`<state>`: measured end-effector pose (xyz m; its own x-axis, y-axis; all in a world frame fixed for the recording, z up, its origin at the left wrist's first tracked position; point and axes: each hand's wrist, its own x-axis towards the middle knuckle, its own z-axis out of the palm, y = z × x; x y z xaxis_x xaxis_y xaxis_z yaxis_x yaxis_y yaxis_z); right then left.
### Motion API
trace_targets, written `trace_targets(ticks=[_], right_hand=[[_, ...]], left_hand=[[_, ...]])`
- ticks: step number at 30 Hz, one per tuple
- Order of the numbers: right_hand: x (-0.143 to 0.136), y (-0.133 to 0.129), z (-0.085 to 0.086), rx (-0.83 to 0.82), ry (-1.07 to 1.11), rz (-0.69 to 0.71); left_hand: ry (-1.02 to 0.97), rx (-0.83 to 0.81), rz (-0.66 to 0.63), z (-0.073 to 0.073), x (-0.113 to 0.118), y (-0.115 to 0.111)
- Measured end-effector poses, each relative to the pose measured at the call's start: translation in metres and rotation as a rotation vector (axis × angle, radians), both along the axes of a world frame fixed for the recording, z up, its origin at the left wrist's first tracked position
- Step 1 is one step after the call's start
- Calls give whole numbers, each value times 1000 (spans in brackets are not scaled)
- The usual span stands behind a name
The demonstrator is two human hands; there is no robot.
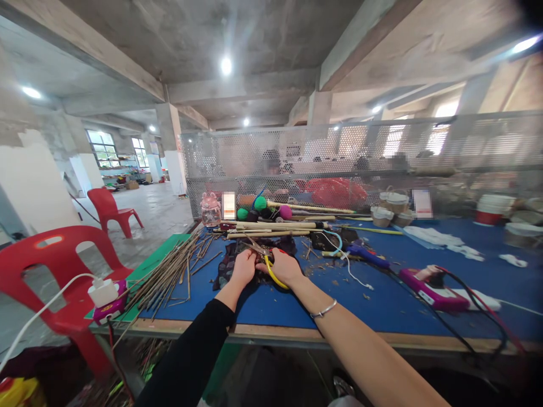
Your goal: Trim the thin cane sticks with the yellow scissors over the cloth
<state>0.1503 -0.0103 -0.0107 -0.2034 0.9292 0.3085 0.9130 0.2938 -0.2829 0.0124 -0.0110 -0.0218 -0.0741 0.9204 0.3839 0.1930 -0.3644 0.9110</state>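
Note:
My right hand (285, 267) is closed round yellow-handled scissors (275, 273), whose metal blades point up and left over a dark patterned cloth (224, 270). Beside it, my left hand (245, 268) has its fingers pressed together near the blades; what it holds is too small to make out. Both hands are close together over the cloth on the blue tabletop (335, 302). To the left lies a pile of thin brown sticks (172, 277). Behind the hands are thicker pale sticks (275, 226).
A blue glue gun (369, 255) and a purple power strip (435, 291) with cables lie to the right. Yarn balls (260, 203), a pink bottle (211, 210) and small pots (382, 216) stand near the mesh divider (271, 152). A red chair (63, 282) is at left.

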Motion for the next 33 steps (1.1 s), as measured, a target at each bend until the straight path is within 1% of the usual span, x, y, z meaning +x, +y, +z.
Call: trace_targets(ticks=[3,8,15,20,26,33], right_hand=[[-1,-2,3,-28,1,-42],[-3,-4,4,-39,12,-28],[-1,1,0,94,-5,45],[1,1,-1,1,-19,20],[2,1,0,-67,-43,-18],[1,1,2,-99,-22,-35]], left_hand=[[23,27,16,2,0,-2],[70,10,98,2,-2,-1],[129,16,70,0,-1,0],[143,34,59,0,-3,0],[124,36,54,0,-2,0],[99,21,65,-5,-5,4]])
